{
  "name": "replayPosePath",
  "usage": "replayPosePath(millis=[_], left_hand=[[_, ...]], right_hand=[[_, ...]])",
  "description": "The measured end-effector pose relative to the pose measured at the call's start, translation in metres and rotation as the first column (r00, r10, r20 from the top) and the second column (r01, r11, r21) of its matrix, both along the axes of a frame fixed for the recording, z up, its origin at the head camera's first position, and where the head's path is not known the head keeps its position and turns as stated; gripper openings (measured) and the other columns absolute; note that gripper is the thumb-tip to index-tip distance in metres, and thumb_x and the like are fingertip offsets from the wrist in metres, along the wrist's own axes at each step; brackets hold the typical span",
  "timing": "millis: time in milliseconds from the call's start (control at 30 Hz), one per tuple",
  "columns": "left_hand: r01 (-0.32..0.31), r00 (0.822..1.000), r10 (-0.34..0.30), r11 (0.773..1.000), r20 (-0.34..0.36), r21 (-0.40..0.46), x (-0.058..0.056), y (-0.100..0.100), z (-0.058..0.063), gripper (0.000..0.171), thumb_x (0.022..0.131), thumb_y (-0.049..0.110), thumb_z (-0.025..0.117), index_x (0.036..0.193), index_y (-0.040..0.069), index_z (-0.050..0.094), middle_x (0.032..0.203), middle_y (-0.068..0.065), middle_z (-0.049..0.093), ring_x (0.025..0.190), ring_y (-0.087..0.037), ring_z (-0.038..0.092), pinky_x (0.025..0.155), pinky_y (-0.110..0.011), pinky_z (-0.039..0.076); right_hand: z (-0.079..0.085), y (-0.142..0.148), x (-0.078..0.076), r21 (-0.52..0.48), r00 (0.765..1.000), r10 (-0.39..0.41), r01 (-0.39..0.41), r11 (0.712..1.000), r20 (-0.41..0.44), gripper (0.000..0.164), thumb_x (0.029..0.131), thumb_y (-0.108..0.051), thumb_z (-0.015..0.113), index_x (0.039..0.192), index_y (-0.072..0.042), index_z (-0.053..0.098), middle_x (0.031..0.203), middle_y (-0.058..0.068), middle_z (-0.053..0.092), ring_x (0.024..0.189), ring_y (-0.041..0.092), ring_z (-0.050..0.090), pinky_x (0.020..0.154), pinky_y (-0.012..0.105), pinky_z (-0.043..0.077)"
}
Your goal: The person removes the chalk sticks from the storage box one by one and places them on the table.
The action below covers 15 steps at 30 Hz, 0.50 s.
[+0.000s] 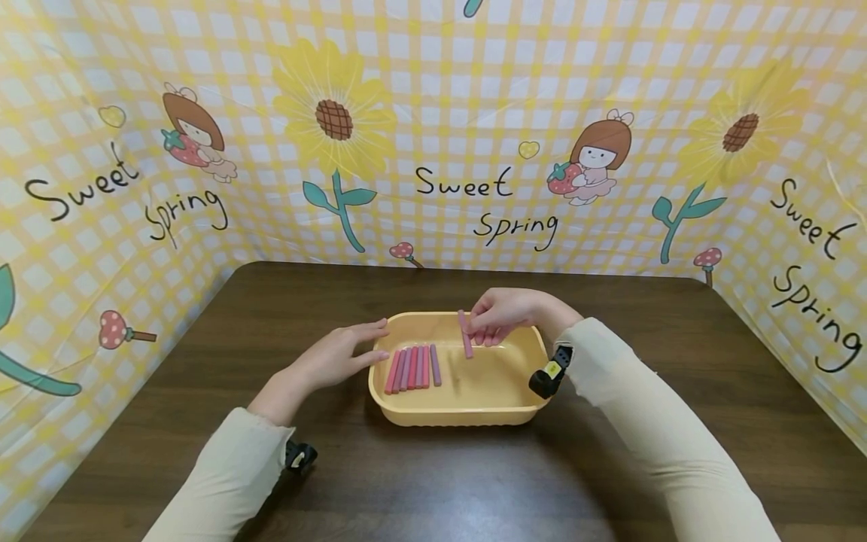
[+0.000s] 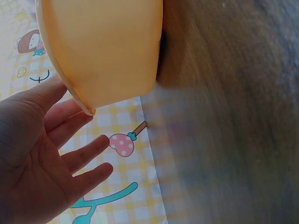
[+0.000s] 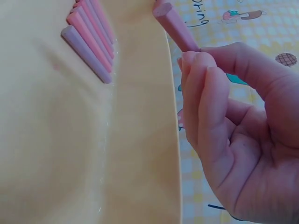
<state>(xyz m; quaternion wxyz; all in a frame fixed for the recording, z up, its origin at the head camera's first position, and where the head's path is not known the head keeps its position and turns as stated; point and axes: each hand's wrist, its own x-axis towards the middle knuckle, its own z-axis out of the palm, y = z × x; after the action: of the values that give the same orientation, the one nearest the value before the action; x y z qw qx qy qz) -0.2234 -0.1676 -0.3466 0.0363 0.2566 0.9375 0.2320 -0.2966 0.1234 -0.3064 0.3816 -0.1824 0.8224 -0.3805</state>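
Note:
In the head view, a yellow plastic tray [image 1: 460, 414] stands on the table with a row of pink and purple sticks [image 1: 409, 369] lying side by side at its left end. One purple stick [image 1: 436, 366] lies slightly apart on the row's right. My right hand [image 1: 504, 312], over the tray's far side, pinches a mauve-pink stick [image 3: 175, 25] between thumb and fingertips; the stick points down into the tray. My left hand [image 1: 342, 350] is at the tray's left end, fingers extended. In the left wrist view its thumb and fingertips are right at the rim [image 2: 70, 86], the other fingers spread.
The dark wooden table [image 1: 223, 361] extends around the tray. Behind it and on both sides hangs a yellow checked cloth [image 1: 460, 113] with printed sunflowers and lettering. Small black cameras [image 1: 550, 373] are strapped at both wrists.

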Motion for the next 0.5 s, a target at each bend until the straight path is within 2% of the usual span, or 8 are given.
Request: replayPosePath(millis=[500], left_hand=[[0.003,1.000,-0.003,1.000,-0.001,0.008,0.000,-0.001,-0.001,0.051,0.094,0.031,0.056,0.135,0.003,0.048,0.147,-0.014,0.040,0.134,-0.034,0.039,0.109,-0.051,0.034]], right_hand=[[-0.002,0.020,0.005,-0.023,1.000,-0.007,0.007,1.000,0.008,0.018,0.092,-0.016,0.054,0.082,-0.003,0.061,0.066,-0.002,0.060,0.058,0.005,0.055,0.057,0.017,0.049]])
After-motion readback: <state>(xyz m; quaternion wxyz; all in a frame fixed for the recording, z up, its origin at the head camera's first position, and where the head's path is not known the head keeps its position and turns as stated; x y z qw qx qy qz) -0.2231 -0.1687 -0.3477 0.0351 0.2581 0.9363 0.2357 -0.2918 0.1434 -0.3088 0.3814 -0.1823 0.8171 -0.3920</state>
